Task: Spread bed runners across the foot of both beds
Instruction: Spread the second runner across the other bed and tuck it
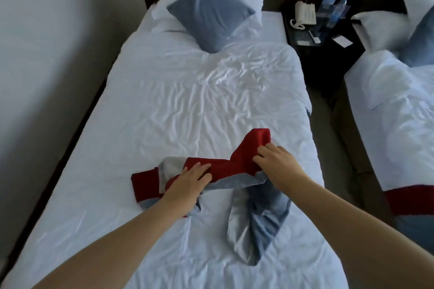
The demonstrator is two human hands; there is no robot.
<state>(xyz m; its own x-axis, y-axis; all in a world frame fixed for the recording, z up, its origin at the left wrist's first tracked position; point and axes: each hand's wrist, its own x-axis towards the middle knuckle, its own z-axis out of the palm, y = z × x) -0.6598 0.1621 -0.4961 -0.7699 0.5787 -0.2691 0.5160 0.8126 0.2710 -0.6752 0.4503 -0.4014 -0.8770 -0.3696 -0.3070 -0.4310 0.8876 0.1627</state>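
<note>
A red bed runner (234,162) with a pale blue-grey lining lies bunched and twisted on the white bed (164,101) in front of me. One end hangs down toward me as a blue-grey fold. My left hand (187,182) grips the runner near its left part. My right hand (274,159) pinches a raised red fold at the right. A second bed (399,124) at the right has a red runner (413,199) lying across its foot.
A blue cushion (211,9) stands against white pillows at the head of the near bed. A dark nightstand (324,37) between the beds holds a white phone (304,14), bottles and cards. A wall runs along the left; carpet lies between the beds.
</note>
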